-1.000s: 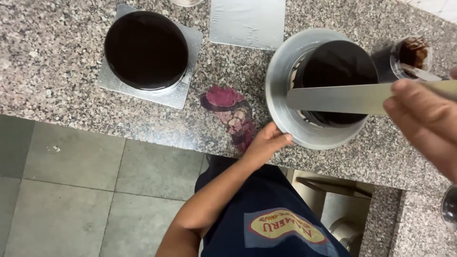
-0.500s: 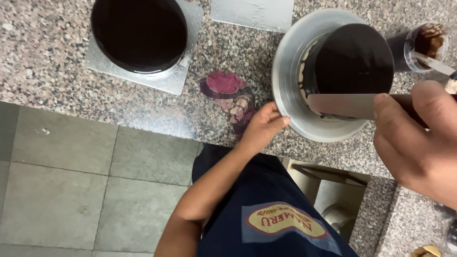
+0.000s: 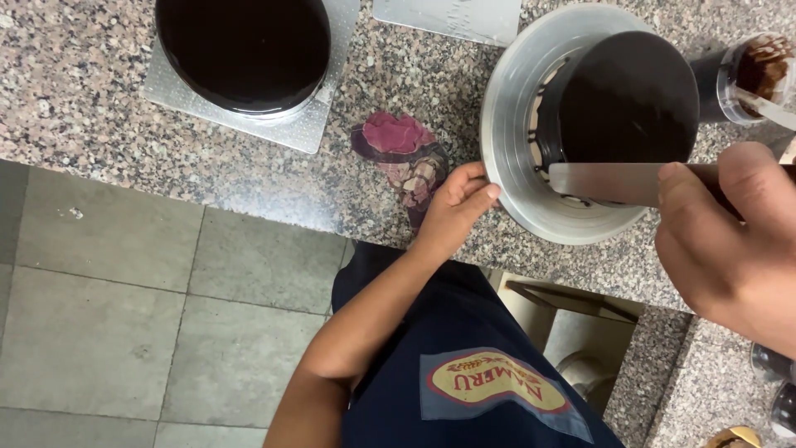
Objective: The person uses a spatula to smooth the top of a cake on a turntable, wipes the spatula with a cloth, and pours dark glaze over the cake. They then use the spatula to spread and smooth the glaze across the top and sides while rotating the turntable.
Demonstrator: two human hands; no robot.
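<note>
Smoothing dark chocolate glaze on a round cake (image 3: 630, 95) is the work in hand, and it looks well advanced. The cake stands on a grey turntable (image 3: 514, 166) close to the near edge of the granite table (image 3: 75, 108). Its top is already an even, glossy dark, while the side facing the person shows pale patches and drips down by the turntable, so I judge the sides not yet finished.

The right hand (image 3: 730, 241) has its fingers clenched around the handle of a flat metal spatula (image 3: 601, 182), whose blade lies against the near side of the cake. The left hand (image 3: 456, 207) rests at the turntable's rim, fingers curled against its edge; whether they truly grip it or merely press it I cannot tell.

Further left along the table, a second round cake (image 3: 245, 50) sits on a square silver board (image 3: 319, 129), fully coated and apparently done. Between the two lies a pink and dark cloth (image 3: 398, 141). A clear cup of chocolate (image 3: 754, 75) stands just beyond the turntable, toward the right end of the table.
</note>
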